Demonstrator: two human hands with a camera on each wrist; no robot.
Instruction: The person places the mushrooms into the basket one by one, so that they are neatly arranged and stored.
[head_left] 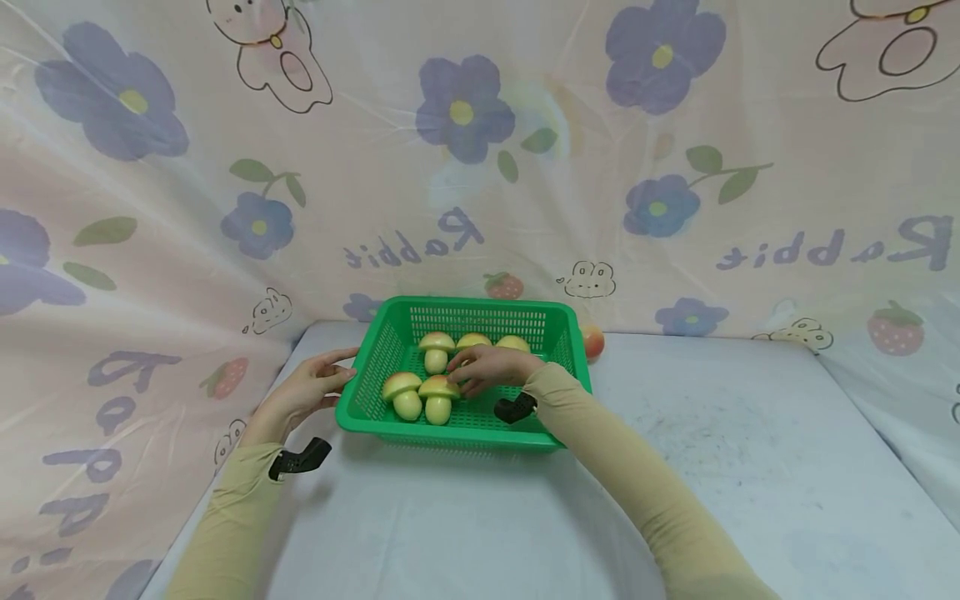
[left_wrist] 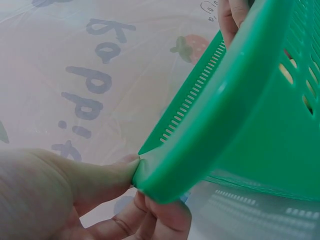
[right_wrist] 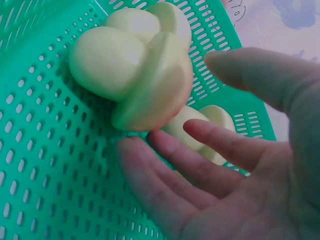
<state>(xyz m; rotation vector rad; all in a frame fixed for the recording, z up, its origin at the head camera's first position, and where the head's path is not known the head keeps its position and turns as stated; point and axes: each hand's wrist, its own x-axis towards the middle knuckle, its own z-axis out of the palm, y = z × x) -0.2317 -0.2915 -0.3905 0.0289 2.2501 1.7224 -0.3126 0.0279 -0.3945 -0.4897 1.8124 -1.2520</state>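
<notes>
A green plastic basket (head_left: 450, 433) with slotted walls stands on the table and holds several toy mushrooms with yellow-green, reddish-topped caps. My left hand (head_left: 296, 396) pinches the basket's left rim; in the left wrist view the thumb (left_wrist: 107, 180) lies on the rim and the fingers curl beneath it. Inside the basket, my right hand (head_left: 495, 367) reaches over the mushrooms. Its fingertips are right at the cap of a front mushroom (head_left: 438, 402), and its thumb stands apart. Beside that one lies another mushroom (head_left: 403, 393). Farther back sits a mushroom (head_left: 437, 352), partly overlapped by neighbours in the right wrist view.
A reddish-yellow round fruit (head_left: 592, 342) sits just beyond the basket's right side. The table (head_left: 735, 433) has a white cover with dark smudges at the right. Printed fabric (head_left: 540, 192) with flowers and rabbits hangs behind and along the left.
</notes>
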